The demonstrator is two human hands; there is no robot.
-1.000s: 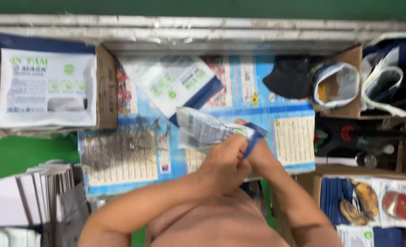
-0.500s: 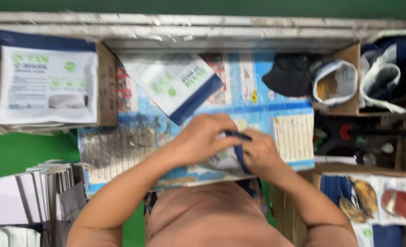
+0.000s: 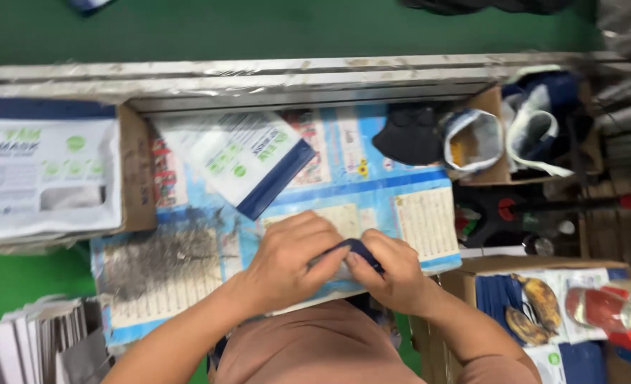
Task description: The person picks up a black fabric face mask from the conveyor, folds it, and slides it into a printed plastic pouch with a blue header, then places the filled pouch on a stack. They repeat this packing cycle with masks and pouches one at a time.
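Observation:
My left hand [image 3: 287, 259] and my right hand [image 3: 394, 270] meet at the near edge of the blue printed work mat [image 3: 372, 178]. Together they pinch a flat pouch with a dark blue edge [image 3: 351, 250], pressed low against the mat; most of it is hidden under my fingers. A second white pouch with a dark blue border [image 3: 248, 160] lies flat on the mat just beyond my left hand.
A cardboard box of white and blue pouches [image 3: 45, 174] stands at the left. A black mask [image 3: 411, 135] and open bags [image 3: 475, 139] lie at the right. Bananas [image 3: 532, 306] and a red tape dispenser [image 3: 607, 309] rest at the lower right. A paper stack [image 3: 24, 341] sits lower left.
My hands have brought the pouch down from above the mat's middle to its near edge, and both hands now close over it.

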